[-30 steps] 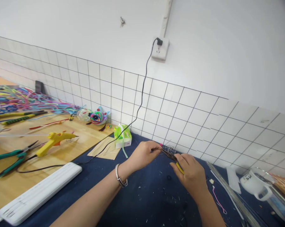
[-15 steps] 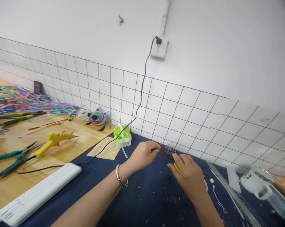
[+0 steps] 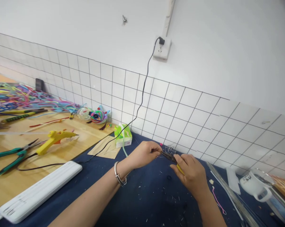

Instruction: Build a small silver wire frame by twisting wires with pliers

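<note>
My right hand (image 3: 192, 171) is closed around the yellow handles of a pair of pliers (image 3: 169, 156), whose dark jaws point left. The jaws reach the fingertips of my left hand (image 3: 145, 154), which are pinched together on what looks like a thin wire, mostly hidden by the fingers. A silver bangle (image 3: 118, 174) circles my left wrist. Just behind the pliers, a tangle of fine wire scraps (image 3: 170, 149) lies by the wall, with a small pink bit (image 3: 161, 144) beside it.
A white power strip (image 3: 41, 189), yellow glue gun (image 3: 54, 140) and green-handled pliers (image 3: 16, 154) lie left. Behind are a tissue pack (image 3: 123, 135) and colourful pipe cleaners (image 3: 26, 99). Long straight wires (image 3: 229, 186) and a white mug (image 3: 253, 183) are right. A black cord (image 3: 145, 75) hangs from the socket.
My right hand and the pliers have shifted slightly right and down, the handle tilting a little. My left hand stays pinched near the jaws. The view has shifted slightly.
</note>
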The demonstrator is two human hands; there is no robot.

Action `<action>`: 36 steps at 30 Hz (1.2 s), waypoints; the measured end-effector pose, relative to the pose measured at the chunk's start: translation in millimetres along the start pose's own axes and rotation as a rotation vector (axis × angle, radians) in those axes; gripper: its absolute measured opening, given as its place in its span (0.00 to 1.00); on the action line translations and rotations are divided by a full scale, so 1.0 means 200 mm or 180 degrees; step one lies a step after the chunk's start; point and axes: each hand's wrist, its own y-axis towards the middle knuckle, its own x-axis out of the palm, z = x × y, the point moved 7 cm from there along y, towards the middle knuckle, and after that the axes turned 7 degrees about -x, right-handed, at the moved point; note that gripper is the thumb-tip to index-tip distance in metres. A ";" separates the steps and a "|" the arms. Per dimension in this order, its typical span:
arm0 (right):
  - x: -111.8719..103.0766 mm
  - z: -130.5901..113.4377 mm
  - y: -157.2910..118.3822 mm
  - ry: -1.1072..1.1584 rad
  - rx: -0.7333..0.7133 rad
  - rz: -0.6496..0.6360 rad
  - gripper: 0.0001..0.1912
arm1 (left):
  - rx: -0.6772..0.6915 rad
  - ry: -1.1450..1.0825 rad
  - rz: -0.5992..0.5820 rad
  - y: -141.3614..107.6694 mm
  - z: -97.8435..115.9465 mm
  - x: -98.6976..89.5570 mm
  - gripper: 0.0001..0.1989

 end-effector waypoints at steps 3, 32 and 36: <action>-0.01 0.00 0.00 0.0013 -0.0113 0.0048 0.15 | -0.0046 0.0004 -0.0115 -0.01 0.00 0.00 0.08; 0.00 -0.02 0.00 0.0090 0.0064 0.0029 0.14 | -0.0247 -0.0345 -0.0337 0.01 -0.03 0.02 0.09; 0.01 -0.02 0.00 0.0131 0.0052 -0.0015 0.14 | -0.0305 -0.0346 -0.0425 0.00 -0.03 0.03 0.10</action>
